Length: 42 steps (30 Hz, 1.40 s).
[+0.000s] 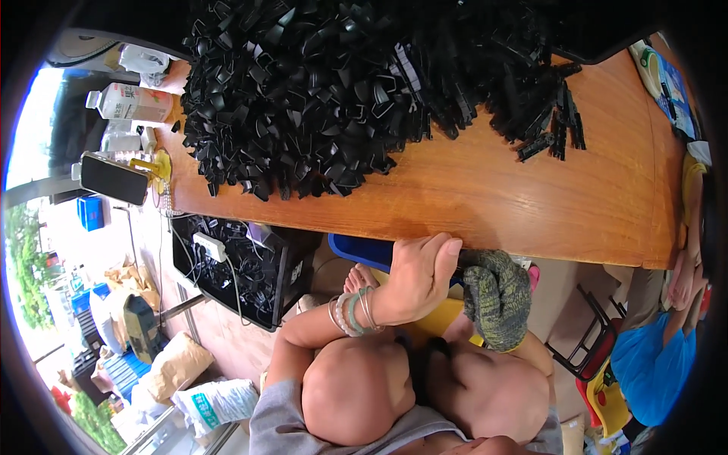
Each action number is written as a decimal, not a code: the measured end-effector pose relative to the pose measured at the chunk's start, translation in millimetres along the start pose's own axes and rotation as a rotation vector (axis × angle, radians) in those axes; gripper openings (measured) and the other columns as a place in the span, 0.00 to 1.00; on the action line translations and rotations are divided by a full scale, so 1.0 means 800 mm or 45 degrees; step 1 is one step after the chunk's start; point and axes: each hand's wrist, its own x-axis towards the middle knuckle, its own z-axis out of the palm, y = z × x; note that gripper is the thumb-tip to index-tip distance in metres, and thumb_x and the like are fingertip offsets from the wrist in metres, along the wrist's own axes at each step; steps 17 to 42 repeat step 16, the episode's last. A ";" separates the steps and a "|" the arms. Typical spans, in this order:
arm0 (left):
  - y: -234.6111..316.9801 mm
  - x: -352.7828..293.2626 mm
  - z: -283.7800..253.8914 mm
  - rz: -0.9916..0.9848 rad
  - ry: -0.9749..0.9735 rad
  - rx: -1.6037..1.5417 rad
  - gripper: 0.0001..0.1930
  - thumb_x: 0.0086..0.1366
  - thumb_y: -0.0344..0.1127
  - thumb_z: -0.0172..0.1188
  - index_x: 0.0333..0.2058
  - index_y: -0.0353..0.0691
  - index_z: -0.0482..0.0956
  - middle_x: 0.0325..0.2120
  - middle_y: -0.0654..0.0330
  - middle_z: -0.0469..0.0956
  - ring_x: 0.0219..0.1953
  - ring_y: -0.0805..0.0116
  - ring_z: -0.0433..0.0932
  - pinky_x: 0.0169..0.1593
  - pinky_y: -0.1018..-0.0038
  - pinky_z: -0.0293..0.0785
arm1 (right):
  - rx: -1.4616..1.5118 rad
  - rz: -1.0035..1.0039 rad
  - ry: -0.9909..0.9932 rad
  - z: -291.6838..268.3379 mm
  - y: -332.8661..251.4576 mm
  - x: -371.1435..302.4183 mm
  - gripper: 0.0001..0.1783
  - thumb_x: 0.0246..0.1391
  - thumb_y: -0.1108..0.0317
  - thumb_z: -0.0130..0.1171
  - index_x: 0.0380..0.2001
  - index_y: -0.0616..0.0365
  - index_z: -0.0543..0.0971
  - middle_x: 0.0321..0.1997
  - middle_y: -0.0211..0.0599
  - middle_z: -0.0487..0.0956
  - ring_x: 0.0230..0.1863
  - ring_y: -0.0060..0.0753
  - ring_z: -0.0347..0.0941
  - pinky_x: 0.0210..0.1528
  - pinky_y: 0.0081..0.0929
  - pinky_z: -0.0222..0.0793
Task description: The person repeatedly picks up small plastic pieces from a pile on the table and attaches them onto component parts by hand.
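Observation:
My left hand (417, 279) is bare, with several bracelets on the wrist, and sits at the table's front edge. Its thumb lies along curled fingers; whatever they grip is hidden behind the hand. Close beside it, my right hand (497, 300) wears a grey-green knitted glove. Those gloved fingers are bent inward, and their contents cannot be made out. Beyond both hands, a large heap of small black plastic pieces (296, 106) covers much of the wooden table (485, 193). Longer black strips (550, 121) lie at the heap's right side.
On the table's left stand a phone (114, 180) on a yellow holder and a drink bottle (136, 103). Below, a black crate (227, 273) carries black pieces and a white power strip (210, 246). A blue bin (356, 250) is under the table. Another person's hands (686, 277) show at right.

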 end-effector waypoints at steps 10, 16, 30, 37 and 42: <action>-0.013 0.049 -0.058 0.226 0.372 0.754 0.07 0.54 0.20 0.56 0.34 0.33 0.74 0.24 0.53 0.71 0.21 0.59 0.72 0.23 0.72 0.68 | -0.388 0.115 0.825 -0.111 0.034 0.046 0.18 0.53 0.75 0.51 0.48 0.57 0.75 0.49 0.39 0.76 0.46 0.39 0.73 0.49 0.29 0.69; -0.035 0.044 -0.042 0.471 0.160 0.717 0.10 0.52 0.29 0.62 0.35 0.41 0.75 0.27 0.60 0.70 0.23 0.64 0.73 0.24 0.74 0.70 | -0.688 -0.017 0.598 -0.141 0.051 0.188 0.30 0.54 0.48 0.51 0.58 0.45 0.66 0.64 0.35 0.60 0.63 0.41 0.57 0.64 0.35 0.52; -0.035 0.044 -0.042 0.471 0.160 0.717 0.10 0.52 0.29 0.62 0.35 0.41 0.75 0.27 0.60 0.70 0.23 0.64 0.73 0.24 0.74 0.70 | -0.688 -0.017 0.598 -0.141 0.051 0.188 0.30 0.54 0.48 0.51 0.58 0.45 0.66 0.64 0.35 0.60 0.63 0.41 0.57 0.64 0.35 0.52; -0.035 0.044 -0.042 0.471 0.160 0.717 0.10 0.52 0.29 0.62 0.35 0.41 0.75 0.27 0.60 0.70 0.23 0.64 0.73 0.24 0.74 0.70 | -0.688 -0.017 0.598 -0.141 0.051 0.188 0.30 0.54 0.48 0.51 0.58 0.45 0.66 0.64 0.35 0.60 0.63 0.41 0.57 0.64 0.35 0.52; -0.035 0.044 -0.042 0.471 0.160 0.717 0.10 0.52 0.29 0.62 0.35 0.41 0.75 0.27 0.60 0.70 0.23 0.64 0.73 0.24 0.74 0.70 | -0.688 -0.017 0.598 -0.141 0.051 0.188 0.30 0.54 0.48 0.51 0.58 0.45 0.66 0.64 0.35 0.60 0.63 0.41 0.57 0.64 0.35 0.52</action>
